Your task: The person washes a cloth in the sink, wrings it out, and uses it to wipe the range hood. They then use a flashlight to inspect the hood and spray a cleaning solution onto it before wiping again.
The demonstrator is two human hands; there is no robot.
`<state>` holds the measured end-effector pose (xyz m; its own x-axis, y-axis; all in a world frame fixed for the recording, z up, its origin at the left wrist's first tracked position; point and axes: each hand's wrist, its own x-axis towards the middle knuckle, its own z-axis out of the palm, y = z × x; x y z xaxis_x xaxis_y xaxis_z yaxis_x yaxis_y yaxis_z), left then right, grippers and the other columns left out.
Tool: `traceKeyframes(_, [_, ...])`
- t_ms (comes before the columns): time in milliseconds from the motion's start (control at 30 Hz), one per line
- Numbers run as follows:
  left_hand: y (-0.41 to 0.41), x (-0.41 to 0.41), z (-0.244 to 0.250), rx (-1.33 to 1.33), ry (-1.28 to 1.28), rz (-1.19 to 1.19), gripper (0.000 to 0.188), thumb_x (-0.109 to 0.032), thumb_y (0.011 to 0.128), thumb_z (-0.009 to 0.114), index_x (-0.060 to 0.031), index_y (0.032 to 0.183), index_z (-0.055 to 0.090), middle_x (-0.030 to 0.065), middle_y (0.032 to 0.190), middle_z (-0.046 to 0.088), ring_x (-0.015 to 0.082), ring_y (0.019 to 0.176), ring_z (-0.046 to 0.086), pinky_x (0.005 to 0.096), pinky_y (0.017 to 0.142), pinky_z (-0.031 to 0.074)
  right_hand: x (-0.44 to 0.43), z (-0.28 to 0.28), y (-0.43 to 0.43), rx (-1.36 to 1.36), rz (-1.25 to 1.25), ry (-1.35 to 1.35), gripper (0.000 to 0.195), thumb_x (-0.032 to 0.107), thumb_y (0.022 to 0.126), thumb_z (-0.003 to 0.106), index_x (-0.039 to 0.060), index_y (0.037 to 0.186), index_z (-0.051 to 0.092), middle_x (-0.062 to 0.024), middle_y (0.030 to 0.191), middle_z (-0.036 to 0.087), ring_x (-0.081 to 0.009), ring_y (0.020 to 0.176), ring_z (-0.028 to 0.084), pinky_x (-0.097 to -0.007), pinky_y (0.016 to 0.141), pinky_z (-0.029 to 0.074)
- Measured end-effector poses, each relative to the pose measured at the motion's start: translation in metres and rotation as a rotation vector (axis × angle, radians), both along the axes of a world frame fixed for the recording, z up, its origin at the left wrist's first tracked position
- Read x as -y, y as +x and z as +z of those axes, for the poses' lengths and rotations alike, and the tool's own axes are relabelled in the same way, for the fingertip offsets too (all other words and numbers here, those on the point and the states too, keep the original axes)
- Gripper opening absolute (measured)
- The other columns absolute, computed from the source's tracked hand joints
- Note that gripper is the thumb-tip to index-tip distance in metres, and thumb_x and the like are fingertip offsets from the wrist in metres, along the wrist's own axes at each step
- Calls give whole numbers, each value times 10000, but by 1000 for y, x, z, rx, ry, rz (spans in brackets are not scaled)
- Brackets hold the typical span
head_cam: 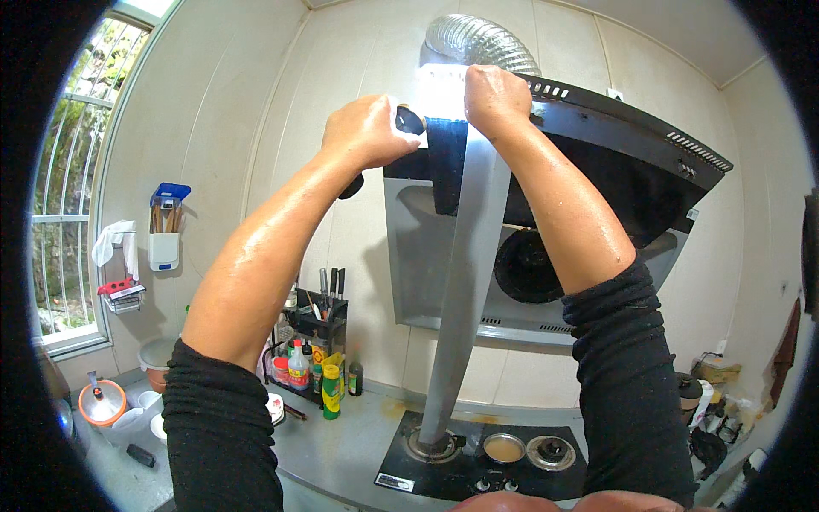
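Note:
My left hand (368,131) is closed around a black handheld tool (409,120) at the upper left of the range hood (595,185); its exact kind is unclear. My right hand (499,99) is a closed fist at the hood's top edge, its fingers hidden. Between the hands, glare washes out a panel (443,93). A long grey strip or post (464,256) rises from the left burner of the gas cooktop (470,441) to below the right hand. The hood's black front is tilted outward, and a round black intake (528,265) shows underneath. A silver flexible duct (477,41) curves above.
A black rack (320,320) with knives stands left, near sauce bottles (298,368) on the counter (358,441). A metal bowl of brownish liquid (503,448) sits on the cooktop. A chopstick holder (164,249) hangs by the barred window (70,192). Assorted items crowd the right side.

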<state>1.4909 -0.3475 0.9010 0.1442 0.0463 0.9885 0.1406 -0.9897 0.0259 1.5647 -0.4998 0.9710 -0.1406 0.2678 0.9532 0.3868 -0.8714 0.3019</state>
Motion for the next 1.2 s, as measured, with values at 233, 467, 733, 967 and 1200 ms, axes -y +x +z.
traceKeyframes(233, [-5,6,0,-79,-56,0,402,-380,668,697,-44,888,717,140,802,692,271,732,671,361,658,527,40,-2,-4,-50,-39,46,185,112,816,579,61,927,718,-164,961,696,-305,901,688,-391,740,557])
traceKeyframes(467, [0,38,10,-20,3,-32,414,-401,672,692,-33,859,721,121,737,682,234,640,661,332,607,521,108,3,21,-113,-93,115,187,159,843,599,47,942,711,-161,964,693,-315,900,681,-395,759,547])
traceKeyframes(733, [18,107,19,-105,-18,-16,493,-432,661,682,-53,973,723,114,766,696,192,649,667,321,651,530,186,-1,38,-145,-148,174,230,249,910,578,75,980,711,-122,978,693,-291,859,675,-378,737,540])
traceKeyframes(967, [41,157,21,-11,113,-117,418,-362,664,676,-46,934,719,150,806,695,259,737,680,347,689,543,252,0,56,-93,-177,157,223,268,909,588,87,946,712,-114,937,693,-280,851,671,-387,726,530])
traceKeyframes(1200, [54,212,23,-84,95,-163,495,-381,661,694,-33,1014,706,161,850,697,277,813,678,374,746,524,331,-2,80,-80,-101,202,260,331,891,589,103,923,709,-124,917,692,-317,886,662,-430,755,519])
